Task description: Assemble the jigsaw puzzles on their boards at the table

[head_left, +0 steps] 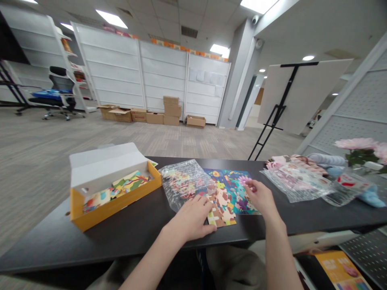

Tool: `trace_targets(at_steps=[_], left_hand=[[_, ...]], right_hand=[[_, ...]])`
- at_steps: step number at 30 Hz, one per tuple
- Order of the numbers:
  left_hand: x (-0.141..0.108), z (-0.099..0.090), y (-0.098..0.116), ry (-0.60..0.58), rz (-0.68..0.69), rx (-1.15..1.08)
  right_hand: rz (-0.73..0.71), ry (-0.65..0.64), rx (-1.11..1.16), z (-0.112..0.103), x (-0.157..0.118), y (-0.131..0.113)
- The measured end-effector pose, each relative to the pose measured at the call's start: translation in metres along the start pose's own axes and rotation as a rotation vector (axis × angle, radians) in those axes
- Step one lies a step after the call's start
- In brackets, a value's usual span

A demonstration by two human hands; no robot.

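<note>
My left hand (190, 217) lies palm down on the black table (127, 229), its fingers resting on a pile of loose jigsaw pieces (221, 210) in cream, brown and green. My right hand (260, 197) reaches over a colourful jigsaw puzzle (227, 187), fingertips bent onto its pink flower area. Whether those fingers pinch a piece is hidden. Left of the puzzle lies a clear plastic bag (181, 183) with printed pieces inside. Further left stands an open yellow box (116, 203) with a white lid, holding several multicoloured puzzle pieces or boards.
At the table's right end lie clear bags of pink printed goods (294, 179), pink artificial flowers (355, 144) and a blue soft item (370, 197). Beyond the table stand an easel (276, 106), cardboard boxes (155, 114) and an office chair (57, 94).
</note>
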State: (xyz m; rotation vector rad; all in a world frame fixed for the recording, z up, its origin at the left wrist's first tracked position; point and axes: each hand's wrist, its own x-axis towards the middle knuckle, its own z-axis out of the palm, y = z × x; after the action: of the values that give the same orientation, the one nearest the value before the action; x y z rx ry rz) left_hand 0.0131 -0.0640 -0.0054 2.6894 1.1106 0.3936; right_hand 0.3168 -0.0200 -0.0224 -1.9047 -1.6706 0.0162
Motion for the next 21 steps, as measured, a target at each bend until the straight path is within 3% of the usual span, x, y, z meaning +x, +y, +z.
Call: trace_targets(at_steps=[3, 5, 10, 14, 19, 21], left_hand=[[0.000, 0.001, -0.001, 0.010, 0.004, 0.001], [0.000, 0.002, -0.001, 0.009, 0.009, 0.001], [0.000, 0.002, 0.000, 0.006, 0.010, 0.005], [0.001, 0.001, 0.000, -0.003, 0.014, 0.011], [0.001, 0.001, 0.000, -0.009, 0.010, 0.015], [0.001, 0.001, 0.001, -0.006, 0.007, 0.015]], right_hand=[[-0.155, -0.219, 0.070, 0.005, -0.008, -0.034], [-0.189, -0.296, 0.050, 0.006, -0.013, -0.050], [-0.191, -0.440, 0.038, 0.003, -0.018, -0.064], [-0.125, -0.446, 0.128, 0.007, -0.018, -0.061], [-0.062, -0.488, 0.574, 0.010, -0.015, -0.057], [-0.068, -0.423, 0.695, 0.005, -0.011, -0.052]])
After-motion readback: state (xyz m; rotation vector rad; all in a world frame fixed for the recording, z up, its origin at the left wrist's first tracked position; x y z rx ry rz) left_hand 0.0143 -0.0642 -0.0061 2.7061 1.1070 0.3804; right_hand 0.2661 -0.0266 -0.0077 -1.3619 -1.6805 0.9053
